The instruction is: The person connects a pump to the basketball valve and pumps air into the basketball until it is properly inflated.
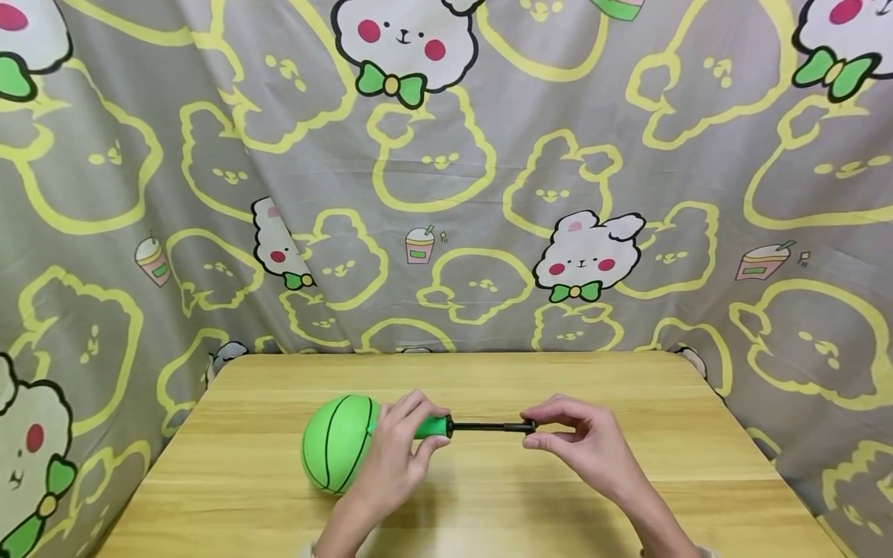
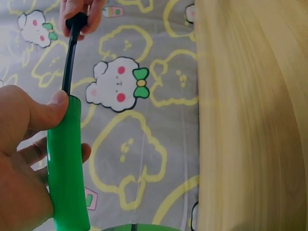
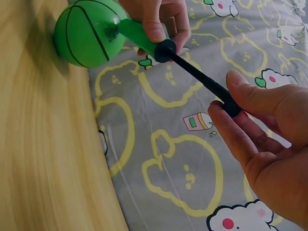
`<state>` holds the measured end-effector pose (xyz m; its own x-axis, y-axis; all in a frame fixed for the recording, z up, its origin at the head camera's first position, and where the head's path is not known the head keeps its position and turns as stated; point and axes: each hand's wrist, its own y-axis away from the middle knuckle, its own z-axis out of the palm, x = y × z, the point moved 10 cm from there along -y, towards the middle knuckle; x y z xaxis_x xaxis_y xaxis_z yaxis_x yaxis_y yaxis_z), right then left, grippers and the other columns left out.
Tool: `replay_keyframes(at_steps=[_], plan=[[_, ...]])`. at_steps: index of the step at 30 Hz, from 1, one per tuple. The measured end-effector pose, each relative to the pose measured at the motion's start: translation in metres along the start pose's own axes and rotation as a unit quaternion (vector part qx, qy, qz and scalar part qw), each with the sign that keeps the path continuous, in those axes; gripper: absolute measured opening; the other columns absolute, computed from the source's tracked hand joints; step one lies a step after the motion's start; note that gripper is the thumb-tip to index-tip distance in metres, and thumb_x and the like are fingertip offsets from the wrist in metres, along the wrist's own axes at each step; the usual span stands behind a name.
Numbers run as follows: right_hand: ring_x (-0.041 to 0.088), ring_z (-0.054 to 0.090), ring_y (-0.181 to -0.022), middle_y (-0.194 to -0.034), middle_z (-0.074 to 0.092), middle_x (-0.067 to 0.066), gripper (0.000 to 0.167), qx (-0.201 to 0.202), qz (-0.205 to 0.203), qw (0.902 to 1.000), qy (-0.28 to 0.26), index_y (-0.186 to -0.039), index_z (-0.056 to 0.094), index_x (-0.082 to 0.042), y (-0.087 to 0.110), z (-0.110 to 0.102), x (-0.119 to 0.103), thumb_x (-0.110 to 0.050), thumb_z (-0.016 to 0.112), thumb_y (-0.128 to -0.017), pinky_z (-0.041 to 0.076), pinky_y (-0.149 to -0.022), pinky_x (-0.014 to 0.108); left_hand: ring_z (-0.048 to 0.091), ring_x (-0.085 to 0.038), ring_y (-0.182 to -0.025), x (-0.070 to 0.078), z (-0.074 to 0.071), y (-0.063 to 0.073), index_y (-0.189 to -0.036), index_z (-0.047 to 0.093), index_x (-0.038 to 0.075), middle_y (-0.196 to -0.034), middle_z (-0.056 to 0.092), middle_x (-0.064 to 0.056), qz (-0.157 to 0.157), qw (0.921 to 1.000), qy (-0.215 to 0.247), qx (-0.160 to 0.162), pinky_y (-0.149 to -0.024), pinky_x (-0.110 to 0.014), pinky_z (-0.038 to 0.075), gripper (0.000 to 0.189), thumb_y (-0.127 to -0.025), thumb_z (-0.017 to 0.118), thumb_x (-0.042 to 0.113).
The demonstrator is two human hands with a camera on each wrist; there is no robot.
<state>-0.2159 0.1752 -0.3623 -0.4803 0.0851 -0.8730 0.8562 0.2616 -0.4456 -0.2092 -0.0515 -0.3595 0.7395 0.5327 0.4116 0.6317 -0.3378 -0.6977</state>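
A green ball [image 1: 336, 446] with black basketball lines sits at the left of the hands. Joined to it is a hand pump with a green barrel [image 2: 66, 163] and a black rod [image 3: 197, 73] drawn out to the right. My left hand [image 1: 398, 453] grips the green barrel, thumb along it near the black collar. The right hand [image 1: 586, 438] pinches the black end knob [image 3: 230, 107] of the rod between thumb and fingers. In the right wrist view, the barrel's far end meets the ball's surface.
Underneath is a wooden table [image 1: 279, 380] with pale grain. Behind and at both sides hangs a grey curtain [image 1: 474, 155] printed with yellow outlines and white cartoon rabbits, close to the table's back edge.
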Motion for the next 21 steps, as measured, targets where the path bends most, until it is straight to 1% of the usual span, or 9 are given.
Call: replay_keyframes(at_steps=[5, 8, 10, 15, 21], plan=[[0.021, 0.071, -0.096, -0.102, 0.071, 0.022, 0.026, 0.007, 0.003, 0.9999, -0.012, -0.106, 0.077, -0.002, -0.001, 0.006, 0.003, 0.004, 0.082, -0.082, 0.060, -0.074, 0.042, 0.059, -0.005, -0.089, 0.001, 0.001, 0.000, -0.105, 0.072, 0.011, -0.097, 0.060, 0.009, -0.001, 1.0000, 0.005, -0.003, -0.082, -0.034, 0.038, 0.025, -0.082, 0.081, 0.017], [0.021, 0.072, -0.095, -0.102, 0.071, 0.023, 0.026, 0.012, 0.012, 0.9998, -0.013, -0.106, 0.078, -0.003, -0.002, 0.012, 0.008, 0.003, 0.083, -0.081, 0.060, -0.073, 0.041, 0.059, -0.005, -0.090, 0.002, 0.001, 0.000, -0.105, 0.072, 0.010, -0.097, 0.060, 0.009, -0.001, 1.0000, 0.006, -0.004, -0.082, -0.034, 0.038, 0.026, -0.081, 0.081, 0.017], [0.021, 0.072, -0.094, -0.101, 0.072, 0.020, 0.027, 0.015, 0.019, 0.9996, -0.016, -0.106, 0.078, -0.003, -0.002, 0.017, 0.011, 0.002, 0.084, -0.080, 0.060, -0.073, 0.041, 0.059, -0.005, -0.090, 0.003, 0.003, 0.001, -0.104, 0.072, 0.010, -0.097, 0.060, 0.009, -0.002, 0.9999, 0.006, -0.009, -0.082, -0.035, 0.038, 0.026, -0.081, 0.081, 0.017], [0.021, 0.072, -0.095, -0.101, 0.072, 0.018, 0.028, 0.016, 0.027, 0.9992, -0.024, -0.107, 0.078, -0.002, 0.000, 0.029, 0.018, 0.001, 0.085, -0.080, 0.060, -0.074, 0.040, 0.057, -0.004, -0.088, 0.006, 0.012, 0.003, -0.104, 0.071, 0.012, -0.097, 0.058, 0.009, -0.008, 0.9997, 0.005, -0.024, -0.082, -0.034, 0.037, 0.026, -0.080, 0.082, 0.017], [0.022, 0.073, -0.094, -0.100, 0.072, 0.021, 0.027, 0.028, 0.017, 0.9991, -0.026, -0.104, 0.078, -0.003, 0.001, 0.039, 0.022, 0.003, 0.085, -0.079, 0.060, -0.073, 0.038, 0.056, -0.005, -0.086, 0.013, 0.024, 0.002, -0.106, 0.071, 0.014, -0.098, 0.059, 0.009, -0.008, 0.9993, -0.001, -0.037, -0.081, -0.034, 0.037, 0.029, -0.079, 0.084, 0.015]])
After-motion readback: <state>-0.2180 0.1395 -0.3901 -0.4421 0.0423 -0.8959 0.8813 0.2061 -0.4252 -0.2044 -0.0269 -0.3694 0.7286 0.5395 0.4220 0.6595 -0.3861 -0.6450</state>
